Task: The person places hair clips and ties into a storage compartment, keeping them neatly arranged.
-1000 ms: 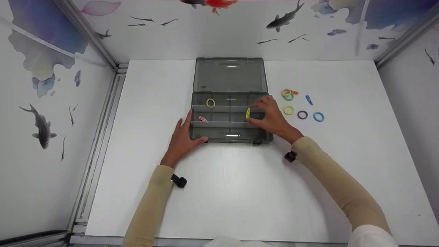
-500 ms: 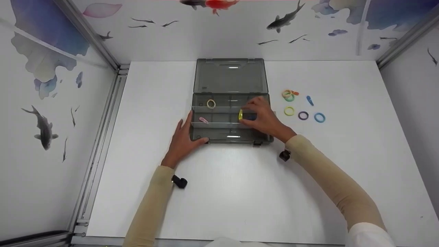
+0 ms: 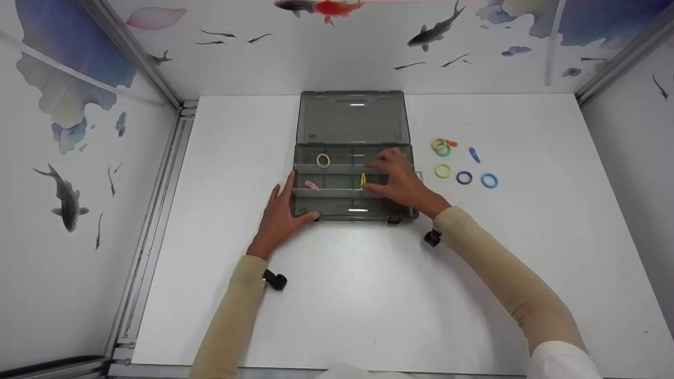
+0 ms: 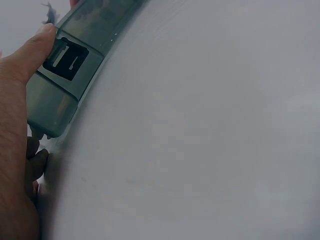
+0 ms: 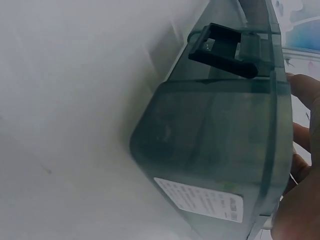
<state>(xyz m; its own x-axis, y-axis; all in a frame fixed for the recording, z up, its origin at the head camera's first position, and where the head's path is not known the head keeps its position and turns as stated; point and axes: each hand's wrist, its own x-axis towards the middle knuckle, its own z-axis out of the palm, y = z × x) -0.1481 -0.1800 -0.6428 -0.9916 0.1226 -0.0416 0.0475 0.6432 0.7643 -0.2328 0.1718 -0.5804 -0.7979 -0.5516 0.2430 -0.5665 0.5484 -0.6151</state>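
A smoky-grey compartment box (image 3: pixel 326 205) lies with its lid (image 3: pixel 354 117) folded back. My left hand (image 3: pixel 279 221) rests spread at its front left corner. In the left wrist view its thumb (image 4: pixel 37 50) touches the box beside a black latch (image 4: pixel 66 59). My right hand (image 3: pixel 400 181) reaches over the box's right half, its thumb and a finger at a yellow hair clip (image 3: pixel 363 180) in the middle row. A pink hair clip (image 3: pixel 312 185) lies further left in that row. A cream hair tie (image 3: pixel 323 160) sits in the back left compartment.
Right of the box lie an orange hair tie and a green hair tie (image 3: pixel 443 151), an orange clip (image 3: pixel 452 142), and a blue clip (image 3: pixel 474 154). Nearer are yellow (image 3: pixel 443 170), purple (image 3: pixel 464 177) and blue (image 3: pixel 489 180) hair ties. Printed walls enclose the white table (image 3: pixel 347 295).
My right hand has moved left over the middle row with the yellow hair clip, which now sits lower between the dividers. The left hand has stayed at the box's corner.
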